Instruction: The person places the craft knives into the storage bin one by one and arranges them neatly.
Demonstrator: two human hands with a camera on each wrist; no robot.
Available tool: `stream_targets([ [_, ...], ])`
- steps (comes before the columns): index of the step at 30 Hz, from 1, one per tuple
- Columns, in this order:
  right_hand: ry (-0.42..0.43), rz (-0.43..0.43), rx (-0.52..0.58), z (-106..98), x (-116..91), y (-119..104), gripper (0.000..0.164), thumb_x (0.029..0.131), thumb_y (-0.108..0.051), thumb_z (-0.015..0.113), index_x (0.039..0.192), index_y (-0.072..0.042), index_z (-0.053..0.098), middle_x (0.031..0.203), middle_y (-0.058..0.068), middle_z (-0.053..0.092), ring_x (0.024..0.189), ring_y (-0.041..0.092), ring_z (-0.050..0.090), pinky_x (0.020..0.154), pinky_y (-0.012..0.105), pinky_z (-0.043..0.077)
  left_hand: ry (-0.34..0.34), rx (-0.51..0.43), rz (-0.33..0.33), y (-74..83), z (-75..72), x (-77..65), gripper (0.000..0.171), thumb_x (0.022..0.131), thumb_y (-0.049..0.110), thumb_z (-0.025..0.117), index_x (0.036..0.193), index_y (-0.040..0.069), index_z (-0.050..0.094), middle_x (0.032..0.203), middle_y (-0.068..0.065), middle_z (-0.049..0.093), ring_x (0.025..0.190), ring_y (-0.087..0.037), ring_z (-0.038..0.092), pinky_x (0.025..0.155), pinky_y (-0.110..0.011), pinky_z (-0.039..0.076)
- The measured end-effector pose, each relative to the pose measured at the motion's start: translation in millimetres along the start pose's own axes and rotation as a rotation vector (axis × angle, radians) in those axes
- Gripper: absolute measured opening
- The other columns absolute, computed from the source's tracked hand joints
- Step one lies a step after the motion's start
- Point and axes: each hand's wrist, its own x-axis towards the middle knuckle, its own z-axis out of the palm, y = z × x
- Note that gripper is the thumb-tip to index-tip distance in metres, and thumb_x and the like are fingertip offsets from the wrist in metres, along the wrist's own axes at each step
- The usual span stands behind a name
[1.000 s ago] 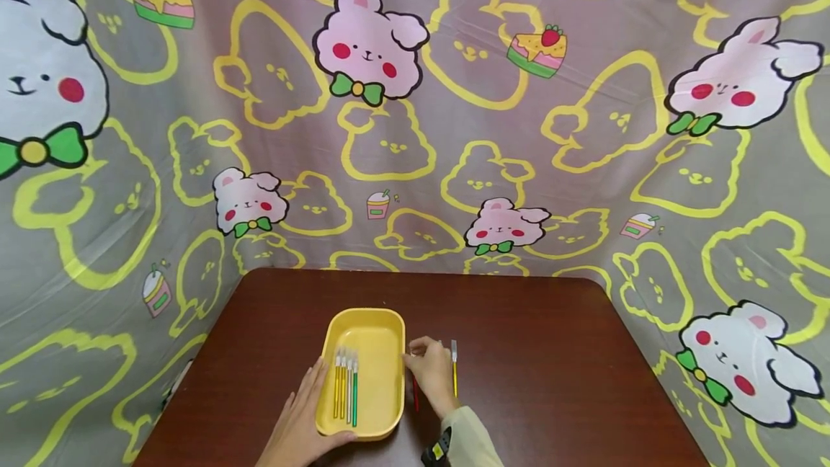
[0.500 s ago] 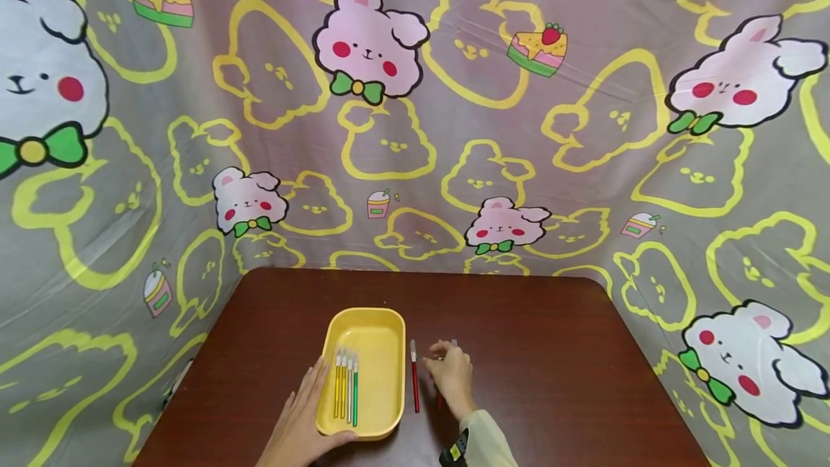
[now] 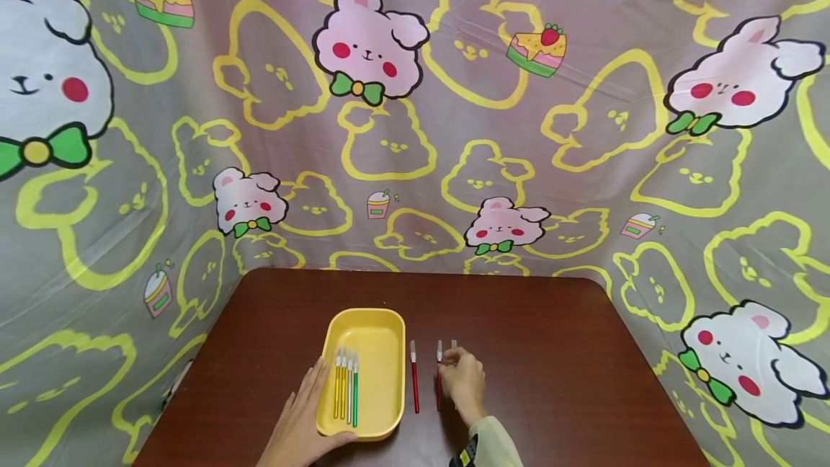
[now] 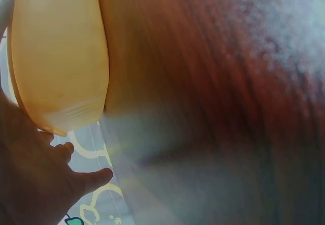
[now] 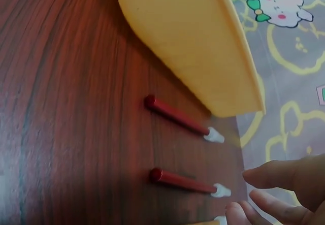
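Note:
My left hand (image 3: 301, 416) lies against the left and near sides of a yellow plastic tray (image 3: 382, 352), fingers straight along it and thumb at the near rim. Inside lie several capped craft knives in a row: gold (image 3: 336, 388), silver (image 3: 349, 398) and green (image 3: 355, 395). To the tray's right, a red craft knife (image 3: 415, 388) lies on the table. My right hand (image 3: 463, 384) hovers beside a second red craft knife (image 5: 185, 181), thumb and fingers apart by its clear cap. A gold craft knife (image 5: 205, 223) is mostly hidden under this hand.
The dark brown wooden table (image 3: 545, 352) has a curtain (image 3: 402, 128) with rabbit prints around its back and sides. A watch (image 3: 465, 451) is on the right wrist, by a pale sleeve (image 3: 496, 442).
My right hand has moved rightward from beside the tray, past the first red craft knife to the second, uncovering both. My left hand and the tray have stayed put.

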Motion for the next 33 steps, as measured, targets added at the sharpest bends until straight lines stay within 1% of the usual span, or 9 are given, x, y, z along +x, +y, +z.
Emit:
stream_targets([
  [5, -0.002, 0.068, -0.026, -1, -1, 6, 0.020, 0.075, -0.002, 0.089, 0.092, -0.007, 0.079, 0.082, 0.005, 0.076, 0.074, 0.029, 0.072, 0.064, 0.048, 0.055, -0.017, -0.004, -0.014, 0.2, -1.3, 1.1, 0.138, 0.068, 0.081, 0.082, 0.170, 0.012, 0.020, 0.176, -0.009, 0.018, 0.155, -0.039, 0.028, 0.109, -0.079, 0.033],
  [10, 0.023, 0.069, -0.052, 2, -4, 12, 0.024, 0.074, -0.002, 0.089, 0.094, -0.008, 0.078, 0.083, 0.003, 0.076, 0.076, 0.031, 0.072, 0.063, 0.050, 0.055, -0.024, 0.002, -0.020, -0.5, -1.1, 1.6, 0.139, 0.068, 0.082, 0.082, 0.170, 0.011, 0.019, 0.176, -0.010, 0.019, 0.156, -0.039, 0.028, 0.110, -0.078, 0.033],
  [16, 0.053, 0.085, -0.049, 4, -4, 18, 0.028, 0.072, 0.000, 0.090, 0.095, -0.008, 0.077, 0.084, 0.005, 0.076, 0.076, 0.032, 0.072, 0.063, 0.052, 0.054, -0.021, -0.003, -0.019, -0.1, -0.9, 1.1, 0.140, 0.067, 0.082, 0.081, 0.170, 0.011, 0.020, 0.176, -0.011, 0.020, 0.155, -0.039, 0.029, 0.109, -0.078, 0.033],
  [20, 0.057, 0.101, -0.051, 6, -3, 22, 0.031, 0.071, -0.001, 0.091, 0.097, -0.008, 0.076, 0.086, 0.004, 0.076, 0.078, 0.031, 0.073, 0.064, 0.052, 0.054, -0.021, 0.000, -0.016, -0.3, -1.0, 1.4, 0.140, 0.067, 0.084, 0.080, 0.170, 0.011, 0.019, 0.176, -0.010, 0.019, 0.155, -0.039, 0.029, 0.110, -0.077, 0.034],
  [24, 0.062, 0.108, -0.062, 8, -4, 26, 0.033, 0.069, -0.002, 0.093, 0.096, -0.009, 0.075, 0.085, 0.001, 0.073, 0.076, 0.031, 0.071, 0.063, 0.051, 0.053, -0.032, 0.001, -0.023, -0.9, -1.1, 1.9, 0.141, 0.067, 0.084, 0.080, 0.171, 0.012, 0.017, 0.176, -0.010, 0.018, 0.156, -0.039, 0.028, 0.111, -0.076, 0.033],
  [28, 0.057, 0.111, -0.072, 10, -6, 28, 0.033, 0.067, 0.000, 0.092, 0.093, -0.009, 0.074, 0.082, 0.000, 0.072, 0.074, 0.031, 0.069, 0.062, 0.049, 0.053, -0.030, -0.002, -0.020, -1.4, -0.8, 1.5, 0.141, 0.067, 0.084, 0.080, 0.170, 0.011, 0.017, 0.176, -0.010, 0.018, 0.155, -0.039, 0.029, 0.111, -0.076, 0.034],
  [33, 0.058, 0.120, -0.056, 11, -6, 27, 0.029, 0.068, 0.002, 0.091, 0.091, -0.008, 0.076, 0.080, 0.000, 0.074, 0.074, 0.032, 0.071, 0.063, 0.049, 0.053, -0.019, -0.013, -0.023, -1.4, 0.4, 0.9, 0.140, 0.067, 0.083, 0.081, 0.170, 0.011, 0.019, 0.176, -0.010, 0.019, 0.155, -0.038, 0.030, 0.111, -0.075, 0.034],
])
